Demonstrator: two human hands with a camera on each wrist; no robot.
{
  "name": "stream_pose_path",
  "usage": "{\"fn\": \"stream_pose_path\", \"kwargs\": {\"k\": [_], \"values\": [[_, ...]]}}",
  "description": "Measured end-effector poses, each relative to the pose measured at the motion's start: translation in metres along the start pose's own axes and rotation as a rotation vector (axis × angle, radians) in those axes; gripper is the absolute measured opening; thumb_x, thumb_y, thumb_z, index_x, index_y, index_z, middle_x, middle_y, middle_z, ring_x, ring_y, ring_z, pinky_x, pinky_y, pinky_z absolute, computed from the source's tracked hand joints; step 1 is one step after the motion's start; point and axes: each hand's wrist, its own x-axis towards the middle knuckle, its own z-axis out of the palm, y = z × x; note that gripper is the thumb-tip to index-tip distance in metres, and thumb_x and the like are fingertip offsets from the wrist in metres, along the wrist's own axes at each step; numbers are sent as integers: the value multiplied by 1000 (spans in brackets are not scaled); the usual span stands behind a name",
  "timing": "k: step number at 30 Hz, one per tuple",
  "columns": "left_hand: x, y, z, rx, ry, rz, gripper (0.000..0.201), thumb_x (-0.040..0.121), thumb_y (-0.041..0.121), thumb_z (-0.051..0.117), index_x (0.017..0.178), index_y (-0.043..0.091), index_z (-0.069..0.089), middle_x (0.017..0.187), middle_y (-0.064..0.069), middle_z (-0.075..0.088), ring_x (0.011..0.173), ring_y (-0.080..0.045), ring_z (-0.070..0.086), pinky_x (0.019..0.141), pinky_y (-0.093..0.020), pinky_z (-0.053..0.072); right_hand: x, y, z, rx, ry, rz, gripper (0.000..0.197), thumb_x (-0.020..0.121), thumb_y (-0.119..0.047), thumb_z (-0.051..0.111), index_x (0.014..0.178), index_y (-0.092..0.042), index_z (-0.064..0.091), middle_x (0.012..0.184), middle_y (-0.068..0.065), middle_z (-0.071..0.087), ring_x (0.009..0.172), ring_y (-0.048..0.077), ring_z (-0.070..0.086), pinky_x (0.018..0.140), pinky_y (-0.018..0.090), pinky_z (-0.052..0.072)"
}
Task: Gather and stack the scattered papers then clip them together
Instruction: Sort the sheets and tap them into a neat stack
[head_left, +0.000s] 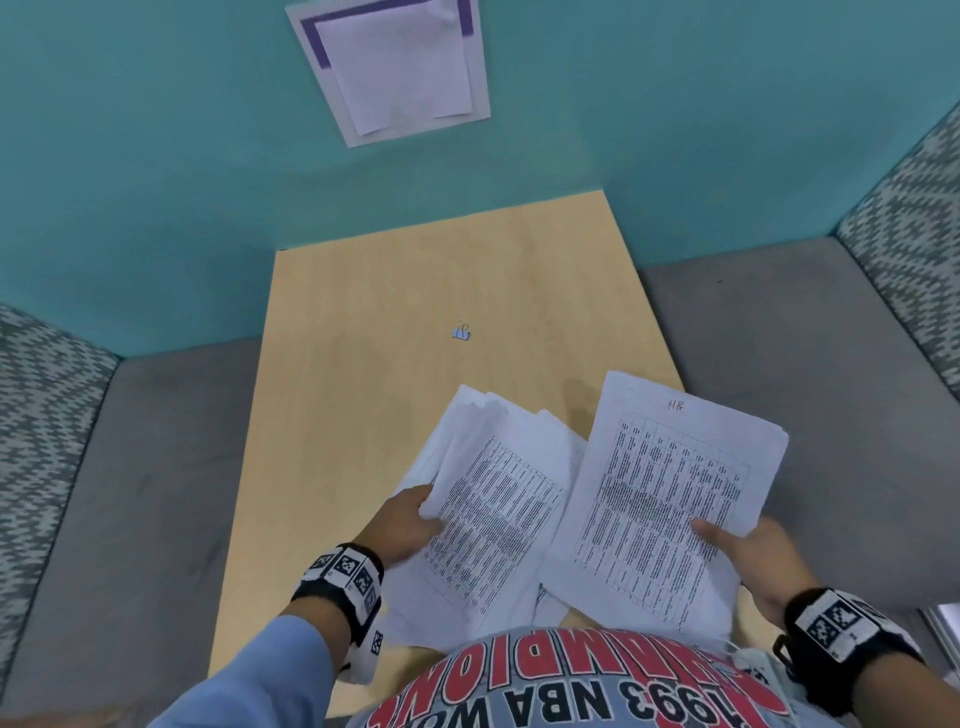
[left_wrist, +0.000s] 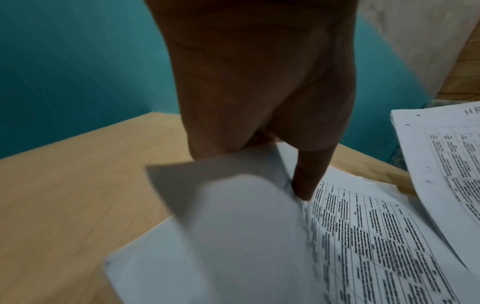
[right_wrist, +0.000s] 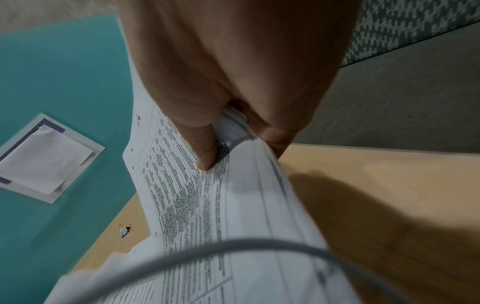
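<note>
Seen from the head camera, a person stands at a light wooden counter (head_left: 395, 291), a bundle of printed papers in each hand. The left hand (head_left: 402, 522) grips the left bundle (head_left: 488, 499) at its edge, thumb on top. The right hand (head_left: 753, 553) pinches the right bundle (head_left: 670, 483), marked "HR" at the top. The bundles overlap above the near end of the counter. A small binder clip (head_left: 461, 331) lies alone mid-counter, well apart from both. The right wrist view alone shows the fingers (right_wrist: 275, 135) curled under that bundle. The left wrist view shows a blurred, lifted page corner (left_wrist: 233, 205).
</note>
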Motion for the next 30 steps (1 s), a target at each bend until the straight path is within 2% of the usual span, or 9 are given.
{"fn": "stream_pose_path", "kwargs": {"k": [3,6,10,13,17,22,25,27,30], "values": [[3,-10,5,85,-17,3,87,97,40,74,166,11,29,173,-8,30,157,-29,34,124,-38,31,0,-3,1,-5,4,-11,23,92,1,73,112,-11,72,109,10,75,101,26,72,100,48,52],[9,-17,17,358,85,39,81,90,48,76,159,19,44,174,-7,20,156,-35,23,118,-50,41,-4,-4,1,-18,7,-17,25,93,0,73,115,-10,71,104,7,75,97,25,72,94,43,54],[13,-19,32,449,68,25,77,92,43,75,159,19,44,178,-7,7,161,-35,15,117,-55,43,-7,-2,-4,-22,33,-25,25,92,-1,74,115,-10,71,103,6,75,95,24,72,87,39,56],[14,-18,37,490,130,24,73,93,35,73,158,21,45,175,-6,21,153,-34,30,115,-50,45,-10,2,-6,-20,48,-18,25,92,-2,74,115,-11,70,103,4,75,96,23,72,97,46,53],[15,-16,40,503,185,103,74,89,32,75,157,20,47,160,-3,43,141,-29,47,113,-43,45,-13,5,-7,-15,75,-15,24,92,-1,74,114,-10,71,99,2,74,93,21,71,92,43,53],[6,-7,43,209,192,186,65,91,19,76,150,17,48,139,-5,44,97,-21,63,79,-27,52,-14,8,-12,-20,89,-17,23,92,-1,74,112,-12,72,96,-1,75,92,21,72,88,39,54],[-4,0,36,-91,211,143,60,86,15,84,130,21,44,119,-3,53,93,-19,63,70,-21,48,-14,7,-13,-13,83,-7,26,92,-1,74,115,-11,70,99,1,74,93,22,71,95,43,52],[-11,5,24,-345,92,42,66,85,13,87,131,22,41,112,0,66,93,-15,70,71,-23,56,-14,7,-13,-21,79,-1,29,91,-1,75,119,-9,69,102,4,74,94,22,71,97,45,51],[-16,2,1,-424,-57,-1,43,89,10,84,127,16,67,110,-1,81,97,-20,79,86,-40,66,-13,4,-14,-25,69,7,33,91,-2,75,123,-5,69,107,9,74,94,23,70,98,46,51]]}}
